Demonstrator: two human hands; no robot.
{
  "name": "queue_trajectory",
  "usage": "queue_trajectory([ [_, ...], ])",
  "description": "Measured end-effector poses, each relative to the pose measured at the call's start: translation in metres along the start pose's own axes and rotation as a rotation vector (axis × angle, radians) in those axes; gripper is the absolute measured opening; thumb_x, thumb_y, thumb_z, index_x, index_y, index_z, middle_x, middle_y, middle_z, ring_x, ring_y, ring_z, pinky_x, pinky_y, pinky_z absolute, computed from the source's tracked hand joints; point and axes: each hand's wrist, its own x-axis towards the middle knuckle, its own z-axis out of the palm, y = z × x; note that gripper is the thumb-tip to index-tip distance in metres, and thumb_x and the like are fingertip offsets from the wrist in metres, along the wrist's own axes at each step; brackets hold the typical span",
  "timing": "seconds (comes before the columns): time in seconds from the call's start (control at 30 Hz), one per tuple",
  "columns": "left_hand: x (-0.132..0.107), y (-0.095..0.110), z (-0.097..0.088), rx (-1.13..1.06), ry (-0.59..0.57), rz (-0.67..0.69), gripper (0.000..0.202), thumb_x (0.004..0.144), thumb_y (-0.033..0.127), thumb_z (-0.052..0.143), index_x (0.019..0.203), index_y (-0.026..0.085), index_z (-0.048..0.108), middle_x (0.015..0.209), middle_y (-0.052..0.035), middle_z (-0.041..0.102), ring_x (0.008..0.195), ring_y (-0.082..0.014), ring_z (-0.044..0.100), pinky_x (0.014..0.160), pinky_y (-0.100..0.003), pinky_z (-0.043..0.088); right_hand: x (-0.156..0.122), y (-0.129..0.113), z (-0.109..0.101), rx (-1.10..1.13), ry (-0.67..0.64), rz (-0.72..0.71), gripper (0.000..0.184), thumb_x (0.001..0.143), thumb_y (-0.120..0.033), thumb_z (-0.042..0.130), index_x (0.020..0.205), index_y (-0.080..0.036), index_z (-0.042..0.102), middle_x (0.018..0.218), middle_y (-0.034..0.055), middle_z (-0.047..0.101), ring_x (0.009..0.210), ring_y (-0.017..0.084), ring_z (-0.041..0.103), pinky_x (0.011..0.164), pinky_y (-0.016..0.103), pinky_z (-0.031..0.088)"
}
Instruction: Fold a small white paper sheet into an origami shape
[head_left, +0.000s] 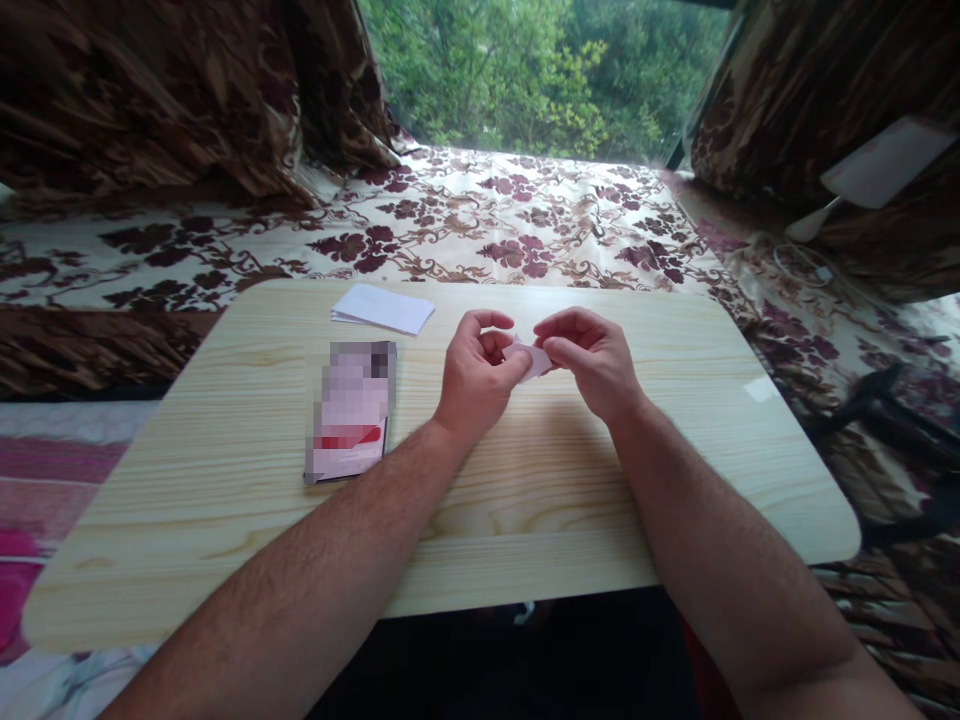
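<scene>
A small piece of folded white paper (534, 362) is held between my two hands, above the middle of the wooden table. My left hand (480, 370) pinches its left side, the thumb lying across the front of it. On the other side, the thumb and fingers of my right hand (591, 358) close on the paper's right edge. Part of the paper is hidden behind the fingers. To the left of my hands lies a stack of white paper strips (384, 308), and nearer to me a phone (351, 410) with its screen partly blurred out.
The pale wooden table (225, 440) has rounded corners. A small white patch (761, 389) sits near its right edge. Beyond stretches a floral-covered ledge (525, 215) under a window, with dark curtains (187, 100) at the sides. A white lamp (885, 165) stands at right.
</scene>
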Motion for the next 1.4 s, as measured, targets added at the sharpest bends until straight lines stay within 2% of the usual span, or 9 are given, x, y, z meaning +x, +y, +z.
queue_trajectory([
  [0.1, 0.0027, -0.0011, -0.0017, -0.036, 0.022, -0.011, 0.043, 0.063, 0.012, 0.071, 0.100, 0.021, 0.051, 0.067, 0.0071, 0.057, 0.057, -0.0098, 0.057, 0.055, -0.021, 0.047, 0.0016, 0.0015, -0.0044, 0.075, -0.010, 0.088, 0.018, 0.071, -0.021, 0.067, 0.089, -0.018, 0.071, 0.074, -0.0001, 0.070, 0.063, 0.013, 0.064, 0.057, 0.028, 0.059],
  [0.17, 0.0038, -0.0016, -0.0026, -0.054, 0.025, -0.018, 0.044, 0.062, 0.011, 0.071, 0.100, 0.021, 0.051, 0.068, 0.0073, 0.056, 0.057, -0.0096, 0.057, 0.055, -0.022, 0.047, 0.0023, 0.0022, -0.0055, 0.087, -0.019, 0.095, 0.021, 0.068, -0.019, 0.068, 0.089, -0.018, 0.071, 0.074, -0.0004, 0.070, 0.063, 0.013, 0.064, 0.058, 0.027, 0.059],
  [0.37, 0.0027, -0.0019, -0.0028, -0.059, 0.006, -0.035, 0.042, 0.064, 0.013, 0.070, 0.101, 0.021, 0.052, 0.067, 0.0063, 0.059, 0.056, -0.0100, 0.057, 0.056, -0.022, 0.047, 0.0012, 0.0012, -0.0016, 0.040, -0.031, 0.039, 0.024, 0.065, -0.021, 0.074, 0.088, -0.017, 0.070, 0.075, -0.0004, 0.070, 0.064, 0.012, 0.064, 0.055, 0.024, 0.057],
  [0.67, 0.0042, -0.0039, -0.0050, -0.116, 0.008, -0.120, 0.043, 0.062, 0.016, 0.074, 0.099, 0.021, 0.053, 0.067, 0.0060, 0.060, 0.054, -0.0105, 0.058, 0.055, -0.024, 0.047, -0.0004, 0.0017, 0.0019, -0.045, -0.018, -0.091, 0.007, 0.068, -0.018, 0.072, 0.074, -0.018, 0.069, 0.066, -0.0022, 0.067, 0.056, 0.011, 0.061, 0.053, 0.025, 0.055],
  [1.17, 0.0042, -0.0024, -0.0046, -0.133, 0.014, -0.138, 0.043, 0.062, 0.018, 0.074, 0.099, 0.021, 0.052, 0.065, 0.0050, 0.063, 0.053, -0.0119, 0.059, 0.053, -0.024, 0.048, -0.0010, 0.0029, 0.0022, -0.016, -0.015, -0.094, 0.006, 0.067, -0.016, 0.073, 0.071, -0.018, 0.070, 0.063, -0.0015, 0.068, 0.055, 0.012, 0.062, 0.053, 0.026, 0.055],
  [1.4, 0.0035, -0.0022, -0.0039, -0.105, 0.024, -0.110, 0.043, 0.061, 0.016, 0.074, 0.099, 0.021, 0.053, 0.066, 0.0057, 0.061, 0.054, -0.0110, 0.059, 0.054, -0.024, 0.048, -0.0008, 0.0008, 0.0008, -0.032, -0.020, -0.046, 0.008, 0.069, -0.022, 0.074, 0.073, -0.017, 0.070, 0.063, -0.0011, 0.068, 0.055, 0.012, 0.063, 0.054, 0.027, 0.057],
])
